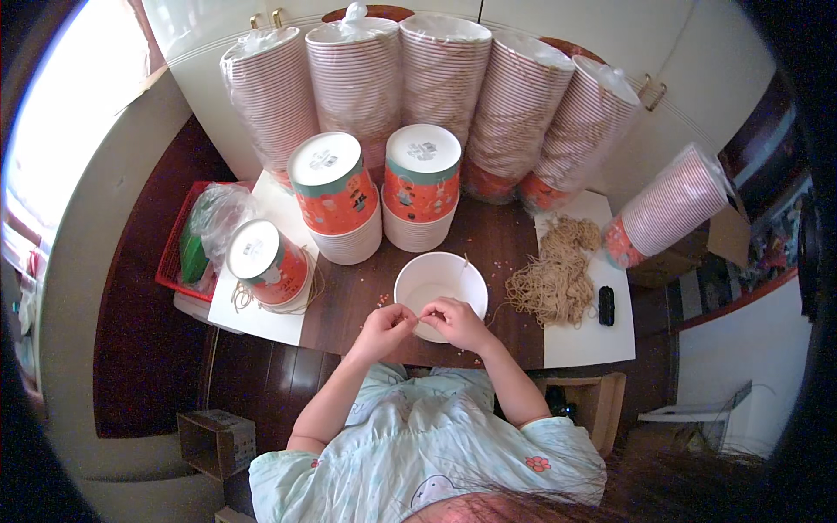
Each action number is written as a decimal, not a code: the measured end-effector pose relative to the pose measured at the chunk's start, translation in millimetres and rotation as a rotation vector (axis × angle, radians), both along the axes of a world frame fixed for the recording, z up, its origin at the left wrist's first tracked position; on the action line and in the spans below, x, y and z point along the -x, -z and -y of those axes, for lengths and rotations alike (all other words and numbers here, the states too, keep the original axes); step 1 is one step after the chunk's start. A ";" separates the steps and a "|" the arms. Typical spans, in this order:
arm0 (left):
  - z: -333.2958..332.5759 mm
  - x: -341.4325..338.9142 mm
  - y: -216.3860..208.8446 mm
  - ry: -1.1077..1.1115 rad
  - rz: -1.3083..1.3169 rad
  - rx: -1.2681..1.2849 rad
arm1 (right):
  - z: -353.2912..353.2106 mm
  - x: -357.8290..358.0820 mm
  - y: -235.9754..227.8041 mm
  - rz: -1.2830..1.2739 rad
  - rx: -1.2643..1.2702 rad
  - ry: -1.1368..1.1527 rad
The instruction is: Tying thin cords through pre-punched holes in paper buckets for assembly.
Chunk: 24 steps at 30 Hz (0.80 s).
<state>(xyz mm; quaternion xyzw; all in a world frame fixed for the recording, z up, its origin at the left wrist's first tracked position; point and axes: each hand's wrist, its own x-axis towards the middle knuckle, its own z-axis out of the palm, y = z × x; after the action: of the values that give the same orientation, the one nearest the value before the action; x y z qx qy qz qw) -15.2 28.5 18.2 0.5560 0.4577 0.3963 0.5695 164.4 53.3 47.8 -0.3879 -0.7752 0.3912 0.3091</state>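
Observation:
A white paper bucket (466, 277) stands open side up at the table's front edge. Over its near rim my left hand (384, 332) and my right hand (457, 325) meet, fingertips pinched close together. Whatever they pinch is too small to make out. A short piece of tan cord (466, 261) shows at the bucket's far right rim. To the right lies a tangled heap of tan cord (558, 275), and a loose strand trails from it toward my right hand.
Two stacks of upside-down orange buckets (340, 196) (422, 187) stand behind the white one. Tall plastic-wrapped bucket stacks (445, 78) line the back. At left are an upside-down bucket (270, 266) and a red basket (170, 253); at right, a black object (606, 306).

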 end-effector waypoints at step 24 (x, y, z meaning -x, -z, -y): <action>7.8 -11.8 -0.6 -0.249 -0.259 -0.157 | 0.5 1.4 9.2 -0.040 0.001 0.070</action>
<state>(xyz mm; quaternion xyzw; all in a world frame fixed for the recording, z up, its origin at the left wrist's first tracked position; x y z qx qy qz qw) -3.4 20.6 18.7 0.5841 0.5602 0.4232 0.4072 163.1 52.9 38.5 -0.4070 -0.7548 0.3882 0.3376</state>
